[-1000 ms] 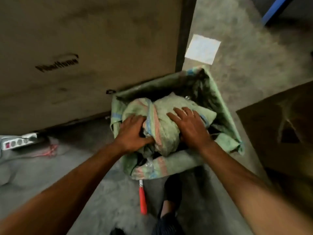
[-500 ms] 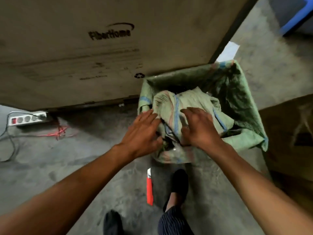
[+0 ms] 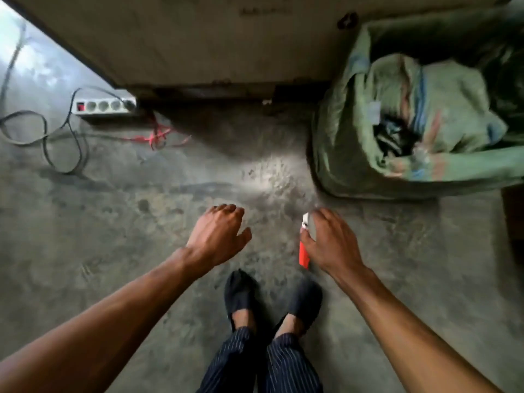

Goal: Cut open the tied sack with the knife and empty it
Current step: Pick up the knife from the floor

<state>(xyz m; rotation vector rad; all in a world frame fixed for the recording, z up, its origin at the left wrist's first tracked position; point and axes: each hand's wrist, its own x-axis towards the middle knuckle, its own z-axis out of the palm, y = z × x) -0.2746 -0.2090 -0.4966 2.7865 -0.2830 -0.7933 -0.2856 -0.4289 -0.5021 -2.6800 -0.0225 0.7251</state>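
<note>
Both hands have left the sack since the earlier frames and now hang low over the bare floor, while the view has swung so that the sack sits at the upper right of the frame instead of the middle. Nearest, at the bottom centre, two feet in dark slip-on shoes [image 3: 304, 303] stand side by side below pinstriped trousers [image 3: 261, 364]. Just above them the right hand [image 3: 330, 242] comes down on the knife [image 3: 304, 252], a red-handled cutter lying on the concrete floor [image 3: 113, 236]; its fingers curl loosely over the pale tip and the thumb touches the handle, but whether they have closed around it I cannot tell. To the left of it, the left hand [image 3: 218, 236] hovers empty, fingers relaxed and slightly bent. Farther up at the right edge, the green woven sack [image 3: 346, 154] rests on the floor with its mouth rolled down, a crumpled green sack [image 3: 442, 109] with blue and pink stripes bundled inside over something dark. At the upper left lies a white power strip [image 3: 105, 107] with a red switch, a black cable [image 3: 45, 137] looping from it, and red string [image 3: 158, 136] beside it. Farthest back stands a large cardboard box [image 3: 198, 38]; the print near its top edge is too blurred to read.
</note>
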